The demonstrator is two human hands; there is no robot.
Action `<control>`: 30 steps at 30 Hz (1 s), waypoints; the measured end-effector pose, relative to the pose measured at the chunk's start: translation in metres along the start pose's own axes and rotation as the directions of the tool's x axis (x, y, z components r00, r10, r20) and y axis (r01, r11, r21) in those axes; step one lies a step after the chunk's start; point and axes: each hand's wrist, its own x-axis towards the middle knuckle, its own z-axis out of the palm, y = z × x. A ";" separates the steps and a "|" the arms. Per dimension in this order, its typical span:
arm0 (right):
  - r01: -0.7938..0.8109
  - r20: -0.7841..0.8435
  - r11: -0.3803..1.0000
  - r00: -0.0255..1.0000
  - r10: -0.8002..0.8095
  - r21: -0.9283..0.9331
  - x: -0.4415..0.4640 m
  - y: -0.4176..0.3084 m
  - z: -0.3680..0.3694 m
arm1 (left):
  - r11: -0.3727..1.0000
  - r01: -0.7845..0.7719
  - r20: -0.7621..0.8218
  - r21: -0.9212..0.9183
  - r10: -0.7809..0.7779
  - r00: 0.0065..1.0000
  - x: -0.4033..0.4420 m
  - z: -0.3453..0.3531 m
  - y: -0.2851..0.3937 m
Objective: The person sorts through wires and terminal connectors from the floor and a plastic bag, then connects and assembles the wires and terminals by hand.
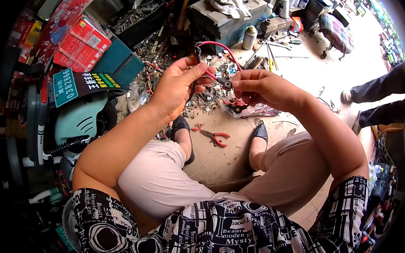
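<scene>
Head view: over the floor [214,165], well inside its edges, the left hand [181,78] and right hand [263,86] each have a closed grip on a looped red cable [214,42]; red-handled pliers [214,136] lie below.

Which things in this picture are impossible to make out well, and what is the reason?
Red cable, head view: left hand and right hand cover parts.
Nearby person, head view: upper body cut off by the dark right rim.
Floor scraps, head view: many too small to identify.
</scene>
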 end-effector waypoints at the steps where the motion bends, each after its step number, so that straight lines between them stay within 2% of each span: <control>1: 0.009 0.009 0.999 1.000 -0.009 -0.039 0.000 0.000 -0.001 | 1.000 -0.004 -0.004 -0.004 0.004 1.000 0.001 0.000 -0.001; 9: -0.051 -0.018 0.991 0.999 0.049 -0.125 0.000 -0.003 -0.002 | 0.997 -0.026 0.033 0.069 0.024 0.999 0.002 0.001 -0.003; 12: -0.013 -0.028 0.986 1.000 0.008 -0.164 0.003 -0.003 -0.001 | 0.998 -0.039 0.043 0.044 0.037 0.998 0.003 0.003 -0.003; 18: -0.049 -0.045 0.956 0.998 0.038 -0.290 0.009 -0.015 0.017 | 0.990 -0.118 -0.117 -0.071 0.109 0.987 0.016 0.012 -0.005; 19: -0.066 -0.095 0.906 0.995 0.028 -0.419 0.009 -0.021 0.024 | 0.990 -0.125 -0.141 -0.058 0.115 0.983 0.018 0.014 -0.005; 21: -0.004 -0.077 0.878 0.996 -0.038 -0.479 0.018 -0.018 0.028 | 0.994 -0.094 -0.155 -0.053 0.085 0.984 0.019 0.018 -0.002; 23: 0.004 -0.039 0.871 0.999 -0.027 -0.492 0.021 -0.020 0.032 | 0.994 -0.078 -0.130 -0.071 0.069 0.989 0.023 0.018 -0.002; 25: 0.080 0.030 0.812 0.997 -0.077 -0.578 0.023 -0.020 0.036 | 0.981 -0.054 0.017 -0.189 0.058 0.998 0.024 0.020 -0.001; 27: 0.058 0.045 0.818 0.998 -0.039 -0.573 0.022 -0.022 0.043 | 0.981 -0.040 0.031 -0.190 0.046 0.998 0.021 0.023 0.002; 29: 0.079 0.109 0.721 0.994 -0.005 -0.688 0.021 -0.025 0.051 | 0.976 -0.039 0.074 -0.212 0.056 0.996 0.023 0.019 0.001; 30: 0.144 0.179 0.731 0.983 -0.030 -0.667 0.028 -0.018 0.050 | 0.979 -0.012 0.068 -0.202 0.026 0.997 0.023 0.019 0.001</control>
